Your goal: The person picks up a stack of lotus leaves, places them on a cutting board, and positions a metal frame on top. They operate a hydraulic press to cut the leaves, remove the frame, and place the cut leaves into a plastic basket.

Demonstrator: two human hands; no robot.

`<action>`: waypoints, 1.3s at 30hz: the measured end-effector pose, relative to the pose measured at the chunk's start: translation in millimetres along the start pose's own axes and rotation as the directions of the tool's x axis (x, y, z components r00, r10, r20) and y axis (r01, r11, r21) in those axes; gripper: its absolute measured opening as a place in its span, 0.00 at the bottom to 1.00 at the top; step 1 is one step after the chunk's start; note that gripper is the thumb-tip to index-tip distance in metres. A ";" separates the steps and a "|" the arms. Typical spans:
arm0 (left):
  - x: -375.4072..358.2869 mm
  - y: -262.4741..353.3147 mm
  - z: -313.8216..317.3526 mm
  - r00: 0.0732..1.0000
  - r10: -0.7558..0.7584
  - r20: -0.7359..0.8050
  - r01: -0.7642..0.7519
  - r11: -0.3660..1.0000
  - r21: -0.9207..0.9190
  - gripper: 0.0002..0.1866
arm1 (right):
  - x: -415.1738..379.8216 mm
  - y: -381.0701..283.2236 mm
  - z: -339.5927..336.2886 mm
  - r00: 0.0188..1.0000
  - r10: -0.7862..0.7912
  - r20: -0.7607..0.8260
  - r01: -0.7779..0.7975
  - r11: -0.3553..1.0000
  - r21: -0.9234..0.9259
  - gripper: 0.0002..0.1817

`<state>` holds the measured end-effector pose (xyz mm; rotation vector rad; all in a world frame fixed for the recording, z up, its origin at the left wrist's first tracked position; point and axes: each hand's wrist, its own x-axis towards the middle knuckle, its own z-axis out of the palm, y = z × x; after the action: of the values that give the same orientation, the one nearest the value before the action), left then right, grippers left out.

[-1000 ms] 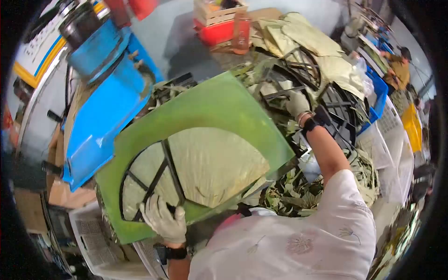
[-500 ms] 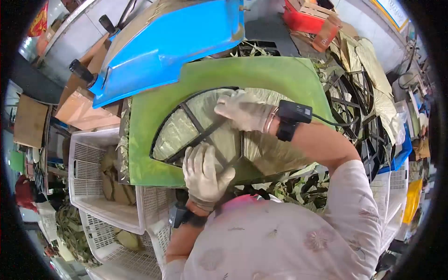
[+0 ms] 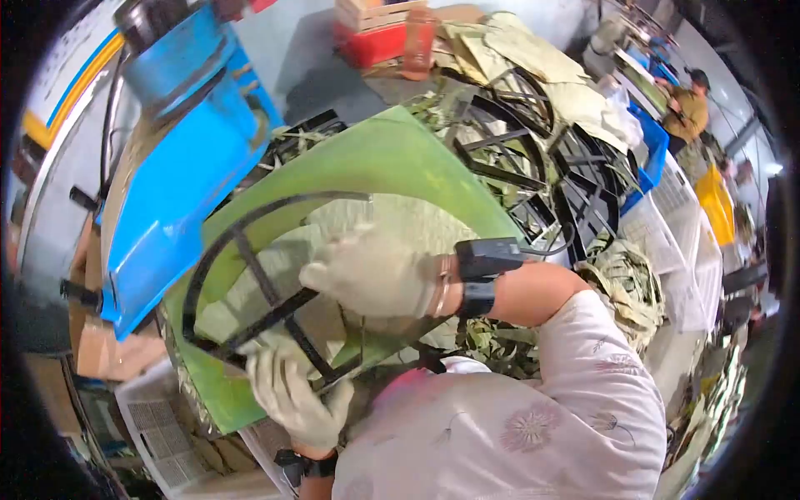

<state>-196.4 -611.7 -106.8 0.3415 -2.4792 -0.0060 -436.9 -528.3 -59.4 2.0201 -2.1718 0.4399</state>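
Note:
A black curved frame with crossbars [image 3: 258, 268] lies tilted over the green board [image 3: 379, 150], its left rim seemingly raised. Pale green leaf sheets [image 3: 408, 215] show beneath and behind it. My right hand [image 3: 371, 271], in a whitish glove, is over the frame's right part; motion blurs its fingers and what they may hold is unclear. At the frame's lower left edge is my gloved left hand [image 3: 296, 400], fingers stretched out against the rim and thumb apart.
A blue plastic tub [image 3: 171, 196] stands at the left. More black frames [image 3: 508, 154] and leaves lie to the right. A red crate [image 3: 371, 43] and an orange bottle [image 3: 418, 43] are at the back. White baskets [image 3: 158, 425] sit lower left. Another person [image 3: 687, 108] is far right.
The view has turned, so the board looks rotated. The black frame has shifted left relative to the leaf sheets and looks lifted at its left side. Both hands have moved with it.

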 end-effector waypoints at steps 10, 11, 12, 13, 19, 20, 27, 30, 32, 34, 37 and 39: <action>-19.3 -12.0 62.3 0.984 -0.153 -0.087 0.162 0.981 0.104 0.40 | -195.7 185.1 -1.2 0.360 0.907 -0.220 -0.856 0.415 0.309 0.17; -19.6 -11.8 65.9 0.983 -0.151 -0.102 0.165 0.976 0.140 0.41 | -218.2 210.2 11.8 0.270 0.934 -0.235 -0.891 0.335 0.306 0.16; -14.7 -8.6 68.7 0.976 -0.160 -0.150 0.182 0.972 0.150 0.41 | -232.1 220.6 12.1 0.228 0.942 -0.245 -0.913 0.294 0.283 0.16; -13.7 -7.0 70.8 0.975 -0.166 -0.148 0.188 0.970 0.155 0.41 | -243.6 230.2 12.3 0.186 0.949 -0.256 -0.932 0.253 0.260 0.16; -21.4 -13.9 81.9 0.942 -0.194 -0.274 0.271 0.921 0.280 0.39 | -299.5 277.0 45.9 0.219 0.931 -0.293 -0.938 0.284 0.202 0.17; -23.7 -12.4 80.6 0.942 -0.211 -0.261 0.279 0.925 0.260 0.38 | -297.4 279.2 48.2 0.289 0.895 -0.340 -0.914 0.364 0.180 0.17; -0.5 23.5 55.7 0.996 -0.052 -0.072 0.056 0.997 0.052 0.37 | -139.8 183.2 -8.1 0.834 0.510 -0.211 -0.433 0.842 0.322 0.26; 25.5 59.9 68.5 0.989 0.141 0.039 -0.130 0.968 -0.216 0.40 | -90.4 154.9 28.1 0.940 0.298 -0.166 -0.252 0.935 0.251 0.30; 27.1 63.2 90.0 0.978 0.183 0.104 -0.154 0.958 -0.241 0.40 | -71.7 145.5 54.6 0.911 0.408 0.059 -0.411 0.892 0.187 0.32; 26.1 59.6 96.5 0.964 0.214 0.160 -0.166 0.949 -0.267 0.39 | -68.0 123.9 48.7 0.888 0.450 0.093 -0.459 0.874 0.160 0.32; 15.0 53.4 98.1 0.968 0.188 0.165 -0.138 0.952 -0.274 0.34 | -83.1 99.7 52.0 0.871 0.484 0.087 -0.492 0.859 0.143 0.33; 7.3 48.3 102.6 0.978 0.200 0.055 -0.183 0.956 -0.229 0.27 | -99.7 85.9 47.9 0.865 0.501 0.033 -0.494 0.836 0.237 0.34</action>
<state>-274.4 -574.7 -180.7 0.0046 -2.5470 -0.2190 -509.0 -443.6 -144.7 1.4906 -2.7329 0.8226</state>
